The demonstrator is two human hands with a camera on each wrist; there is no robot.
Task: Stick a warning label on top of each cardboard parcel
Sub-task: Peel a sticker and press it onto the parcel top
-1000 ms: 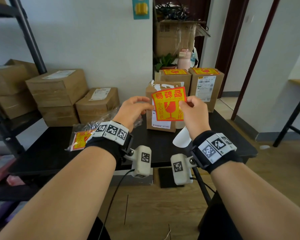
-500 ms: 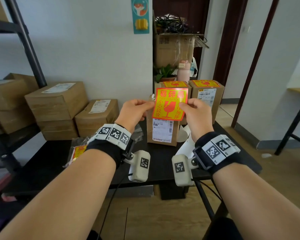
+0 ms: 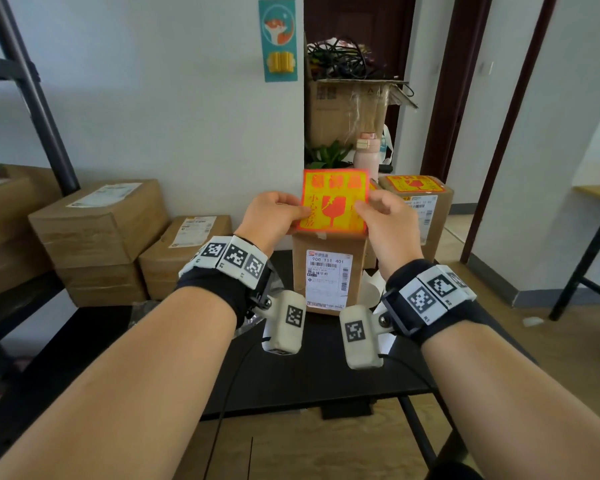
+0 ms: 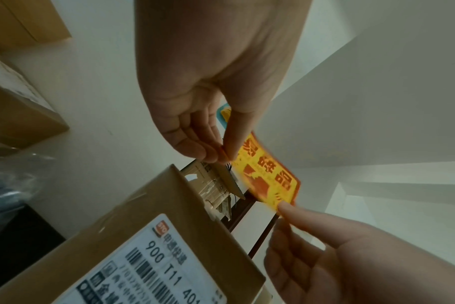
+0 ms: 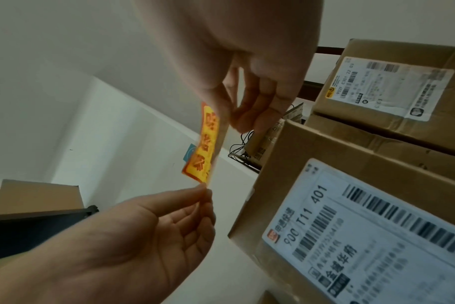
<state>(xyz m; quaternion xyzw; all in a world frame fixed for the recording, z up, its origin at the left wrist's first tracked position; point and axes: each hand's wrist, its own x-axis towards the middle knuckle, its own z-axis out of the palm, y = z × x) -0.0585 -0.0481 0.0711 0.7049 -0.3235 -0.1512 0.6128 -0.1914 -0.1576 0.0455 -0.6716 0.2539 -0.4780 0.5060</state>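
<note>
Several brown cardboard parcels (image 3: 329, 271) stand on a black bench (image 3: 326, 368) against a white wall (image 3: 153, 98); above the nearest, the left hand (image 3: 274, 216) and right hand (image 3: 388, 220) each pinch an edge of a square red-and-yellow warning label (image 3: 335, 202) bearing a broken-glass symbol.

The red-and-yellow warning label (image 3: 334, 201) is held upright just above the nearest brown parcel (image 3: 328, 271); its top is unlabelled.
</note>
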